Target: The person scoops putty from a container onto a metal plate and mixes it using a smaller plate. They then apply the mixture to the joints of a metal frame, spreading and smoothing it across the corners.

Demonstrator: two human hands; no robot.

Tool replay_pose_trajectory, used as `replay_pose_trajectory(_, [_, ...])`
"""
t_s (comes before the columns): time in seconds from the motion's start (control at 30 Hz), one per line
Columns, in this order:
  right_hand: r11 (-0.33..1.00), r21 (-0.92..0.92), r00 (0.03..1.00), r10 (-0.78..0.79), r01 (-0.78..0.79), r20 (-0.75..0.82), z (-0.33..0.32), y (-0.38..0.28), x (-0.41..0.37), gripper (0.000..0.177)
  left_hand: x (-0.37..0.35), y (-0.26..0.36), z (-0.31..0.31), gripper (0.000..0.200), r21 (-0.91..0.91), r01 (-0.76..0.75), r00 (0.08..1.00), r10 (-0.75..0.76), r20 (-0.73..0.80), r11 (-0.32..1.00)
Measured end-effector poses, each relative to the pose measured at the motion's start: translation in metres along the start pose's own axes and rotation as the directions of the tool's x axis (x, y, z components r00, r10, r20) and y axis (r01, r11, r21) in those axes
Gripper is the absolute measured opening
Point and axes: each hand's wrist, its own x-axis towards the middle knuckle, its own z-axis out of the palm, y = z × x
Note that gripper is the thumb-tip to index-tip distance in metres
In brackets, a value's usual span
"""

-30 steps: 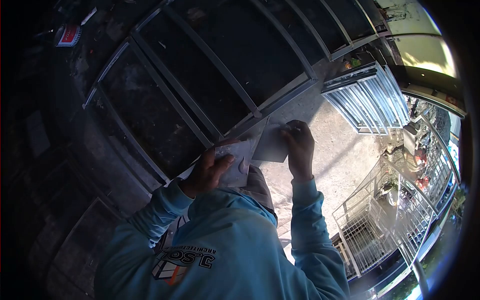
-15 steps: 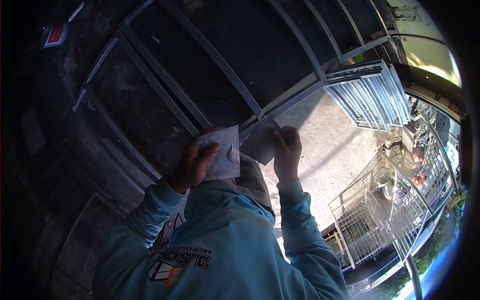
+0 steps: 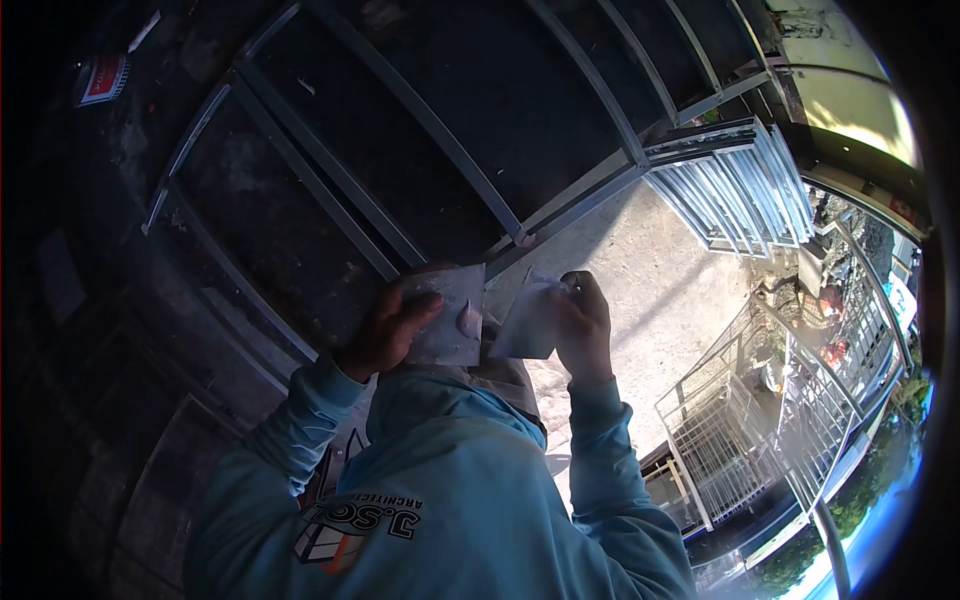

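Note:
My left hand (image 3: 385, 330) is closed on a pale, flat square plate (image 3: 450, 345), its thumb lying across the face. A small lump of greyish paste (image 3: 467, 320) sits on that plate near its right side. In my right hand (image 3: 585, 325) is a second thin flat plate (image 3: 524, 325), pinched at its right edge and tilted. The two plates are held side by side in front of my waist, with a narrow gap between them. Paste on the right-hand plate cannot be made out clearly.
A metal frame of long bars (image 3: 440, 140) lies over the dark area ahead. Stacked shiny metal sections (image 3: 735, 190) rest at the right on sunlit concrete (image 3: 640, 260). White metal railings (image 3: 720, 440) stand lower right. A red-and-white container (image 3: 103, 78) is far left.
My right hand has moved slightly down and right and turned its plate, so a lighter face now shows. My left hand and its plate have barely shifted.

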Motion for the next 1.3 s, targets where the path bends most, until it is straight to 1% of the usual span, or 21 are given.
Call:
replay_pose_trajectory(0.03, [1.000,-0.001,1.000,0.000,0.000,-0.003,0.005,-0.009,-0.003,0.017,0.001,0.001,0.004,0.045,-0.142,0.136,0.989,-0.125,0.084,0.980])
replay_pose_trajectory(0.07, [0.992,-0.125,0.988,0.011,0.008,0.153,0.011,-0.019,-0.007,0.017,0.001,0.001,0.008,0.045,-0.269,0.281,0.953,-0.236,0.188,0.921])
replay_pose_trajectory(0.13, [0.957,-0.283,0.933,0.042,0.065,0.357,0.009,-0.019,-0.004,0.016,0.007,-0.002,0.015,0.046,-0.342,0.309,0.944,-0.241,0.227,0.887])
replay_pose_trajectory(0.17, [0.955,-0.289,0.935,0.040,0.068,0.352,0.002,-0.023,-0.001,0.016,0.009,-0.002,0.017,0.046,-0.407,0.336,0.934,-0.244,0.260,0.849])
replay_pose_trajectory(0.2, [0.894,-0.423,0.950,-0.007,0.145,0.312,-0.007,-0.029,0.003,0.014,0.011,0.002,0.016,0.046,-0.413,0.334,0.934,-0.240,0.263,0.847])
replay_pose_trajectory(0.27, [0.735,-0.605,0.945,-0.163,0.308,0.283,-0.028,-0.036,0.012,0.014,0.013,0.012,0.011,0.048,-0.695,0.356,0.935,-0.239,0.264,0.625])
replay_pose_trajectory(0.3, [0.742,-0.608,0.957,-0.183,0.284,0.224,-0.027,-0.041,0.012,0.014,0.014,0.010,0.007,0.048,-0.699,0.361,0.933,-0.240,0.270,0.617])
replay_pose_trajectory(0.37, [0.738,-0.617,0.960,-0.246,0.274,0.133,-0.025,-0.040,0.016,0.014,0.021,0.003,-0.005,0.050,-0.556,0.280,0.960,-0.215,0.180,0.783])
replay_pose_trajectory(0.4, [0.736,-0.620,0.961,-0.244,0.272,0.131,-0.022,-0.036,0.018,0.014,0.023,0.005,-0.007,0.050,-0.559,0.281,0.959,-0.215,0.182,0.780])
replay_pose_trajectory(0.47, [0.882,-0.441,0.984,-0.174,0.167,0.024,-0.016,-0.026,0.025,0.013,0.028,0.014,-0.013,0.050,-0.549,0.243,0.970,-0.217,0.114,0.800])
replay_pose_trajectory(0.5, [0.881,-0.444,0.985,-0.172,0.165,0.024,-0.013,-0.019,0.028,0.013,0.030,0.017,-0.016,0.050,-0.551,0.244,0.969,-0.218,0.113,0.798])
replay_pose_trajectory(0.57, [0.960,-0.274,0.994,-0.074,0.050,-0.076,-0.008,-0.004,0.031,0.013,0.033,0.021,-0.021,0.054,-0.494,0.252,0.967,-0.232,0.103,0.832])
replay_pose_trajectory(0.6, [0.974,-0.219,0.993,-0.085,0.066,-0.081,-0.002,-0.001,0.032,0.014,0.033,0.021,-0.022,0.054,-0.496,0.255,0.966,-0.237,0.100,0.830])
replay_pose_trajectory(0.73, [0.953,-0.287,0.986,-0.131,0.098,-0.101,-0.005,0.014,0.034,0.014,0.034,0.019,-0.021,0.052,-0.488,0.249,0.967,-0.239,0.084,0.836])
replay_pose_trajectory(0.8, [0.866,-0.450,0.948,-0.297,0.216,-0.117,-0.006,0.013,0.029,0.013,0.035,0.019,-0.019,0.052,-0.488,0.256,0.966,-0.241,0.095,0.834])
replay_pose_trajectory(0.9, [0.932,-0.346,0.956,-0.194,0.110,-0.220,-0.005,0.002,0.016,0.013,0.036,0.016,-0.020,0.050,-0.502,0.249,0.968,-0.225,0.109,0.828])
replay_pose_trajectory(0.97, [0.943,-0.304,0.963,-0.195,0.132,-0.186,0.000,0.001,0.016,0.014,0.035,0.009,-0.020,0.050,-0.434,0.221,0.975,-0.205,0.086,0.873])
replay_pose_trajectory(1.03, [0.882,-0.400,0.949,-0.306,0.251,-0.079,0.003,0.009,0.027,0.015,0.034,0.013,-0.016,0.051,-0.435,0.227,0.974,-0.215,0.077,0.871])
replay_pose_trajectory(1.07, [0.891,-0.362,0.947,-0.316,0.275,-0.058,0.006,0.015,0.034,0.014,0.033,0.015,-0.014,0.052,-0.442,0.233,0.971,-0.229,0.064,0.866])
replay_pose_trajectory(1.23, [0.895,-0.347,0.943,-0.324,0.278,-0.079,-0.004,0.017,0.030,0.015,0.019,0.026,-0.002,0.054,-0.503,0.215,0.967,-0.256,-0.012,0.837])
replay_pose_trajectory(1.3, [0.928,-0.324,0.974,-0.217,0.184,-0.068,-0.022,0.010,0.015,0.015,0.011,0.021,0.007,0.055,-0.484,0.208,0.965,-0.258,-0.038,0.850])
